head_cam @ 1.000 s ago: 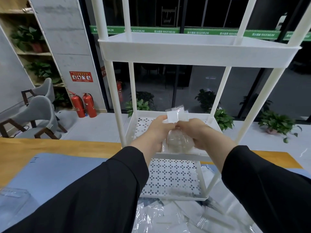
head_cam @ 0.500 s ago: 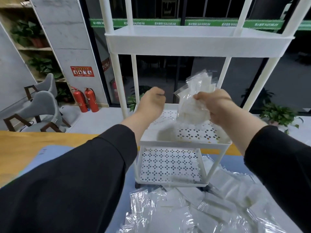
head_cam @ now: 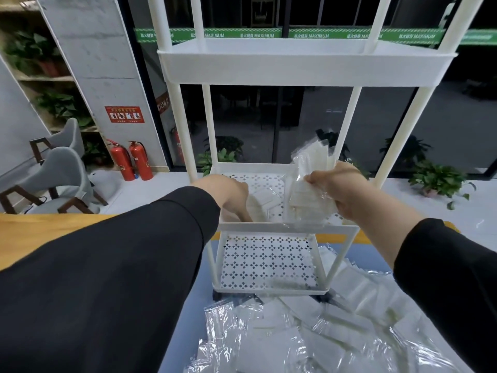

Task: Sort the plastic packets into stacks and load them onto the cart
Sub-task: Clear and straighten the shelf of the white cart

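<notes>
A white three-tier cart (head_cam: pixel 285 228) stands on the table in front of me. My right hand (head_cam: pixel 341 192) grips a stack of clear plastic packets (head_cam: pixel 309 179) over the right side of the middle tier. My left hand (head_cam: pixel 228 195) reaches down into the left side of that tier; its fingers point down beside flat packets (head_cam: pixel 265 203) lying on the perforated floor, and the rim hides the fingertips. A loose pile of clear packets (head_cam: pixel 295 332) lies on the mat in front of the cart. Nothing lies on the bottom tier (head_cam: pixel 269 262).
The cart stands on a blue mat (head_cam: pixel 196 305) over a wooden table (head_cam: pixel 40 232). The top tier (head_cam: pixel 306 68) hangs above my hands, with white posts at the corners. Grey chairs (head_cam: pixel 59 179) and red fire extinguishers (head_cam: pixel 131 160) stand far left.
My hands split apart from one shared bundle. The right hand kept the stack and came down over the middle tier; the left hand dropped into the tier's left side, where packets now lie.
</notes>
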Demonstrator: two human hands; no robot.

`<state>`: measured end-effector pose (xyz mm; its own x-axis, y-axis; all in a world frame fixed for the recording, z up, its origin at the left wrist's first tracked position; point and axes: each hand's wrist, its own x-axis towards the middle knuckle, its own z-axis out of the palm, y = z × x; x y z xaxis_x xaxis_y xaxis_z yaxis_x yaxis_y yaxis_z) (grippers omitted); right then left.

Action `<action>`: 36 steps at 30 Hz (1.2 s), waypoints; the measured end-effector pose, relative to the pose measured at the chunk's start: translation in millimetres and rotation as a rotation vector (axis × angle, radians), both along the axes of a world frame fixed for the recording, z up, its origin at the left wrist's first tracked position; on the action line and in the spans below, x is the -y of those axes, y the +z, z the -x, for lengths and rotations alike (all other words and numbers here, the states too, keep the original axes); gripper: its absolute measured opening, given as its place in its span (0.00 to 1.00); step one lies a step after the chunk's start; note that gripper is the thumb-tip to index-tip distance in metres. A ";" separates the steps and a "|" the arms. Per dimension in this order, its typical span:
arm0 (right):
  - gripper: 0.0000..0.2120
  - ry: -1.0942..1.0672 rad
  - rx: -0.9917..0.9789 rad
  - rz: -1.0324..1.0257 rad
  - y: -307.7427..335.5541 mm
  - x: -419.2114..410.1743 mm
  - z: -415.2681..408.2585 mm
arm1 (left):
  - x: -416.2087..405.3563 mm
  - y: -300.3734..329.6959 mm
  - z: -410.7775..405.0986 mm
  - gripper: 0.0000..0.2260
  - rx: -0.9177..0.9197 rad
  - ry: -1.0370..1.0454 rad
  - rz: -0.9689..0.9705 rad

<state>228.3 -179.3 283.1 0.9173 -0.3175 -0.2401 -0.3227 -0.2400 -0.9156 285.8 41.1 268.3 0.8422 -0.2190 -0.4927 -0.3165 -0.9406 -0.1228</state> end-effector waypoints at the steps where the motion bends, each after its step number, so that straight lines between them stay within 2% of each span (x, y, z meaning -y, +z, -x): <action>1: 0.14 0.006 0.004 0.001 -1.7 0.1 -0.5 | 1.4 0.1 -2.0 0.47 -0.005 0.004 -0.004; 3: 0.12 0.009 0.008 -0.002 -3.9 -0.2 -1.0 | 4.9 0.8 -2.9 0.47 -0.031 0.012 0.012; 7: 0.13 0.014 0.001 -0.057 -3.3 -2.5 -1.2 | 7.9 0.4 -3.9 0.38 -0.052 -0.017 0.002; 9: 0.11 0.017 0.000 -0.039 -2.2 -2.6 -2.0 | 6.8 -1.4 -5.4 0.39 -0.052 -0.011 0.012; 16: 0.09 -0.022 0.018 -0.039 0.7 -4.9 -10.1 | 1.8 -7.1 0.2 0.29 -0.011 -0.002 0.144; 20: 0.13 -0.032 0.002 -0.092 2.4 -4.5 -12.0 | -1.1 -9.4 2.8 0.23 -0.020 -0.014 0.172; 24: 0.25 -0.041 -0.010 -0.128 9.0 -1.5 -6.1 | -1.0 -5.9 10.0 0.15 0.044 -0.018 0.258; 25: 0.26 -0.036 -0.003 -0.142 12.3 -1.9 -2.5 | 0.1 -3.7 13.2 0.14 0.075 -0.019 0.286; 27: 0.22 -0.012 0.032 -0.214 18.9 -3.2 6.5 | 2.0 3.0 21.5 0.13 0.137 0.019 0.406; 30: 0.17 0.009 0.119 -0.281 30.5 -6.4 29.4 | 3.3 24.9 39.9 0.15 0.258 0.170 0.759; 33: 0.08 0.076 0.183 -0.289 44.5 -9.2 66.7 | 2.9 50.4 74.2 0.10 0.380 0.229 1.007; 36: 0.03 0.136 0.213 -0.209 44.1 -6.5 109.5 | -3.5 58.5 124.4 0.11 0.338 0.273 1.195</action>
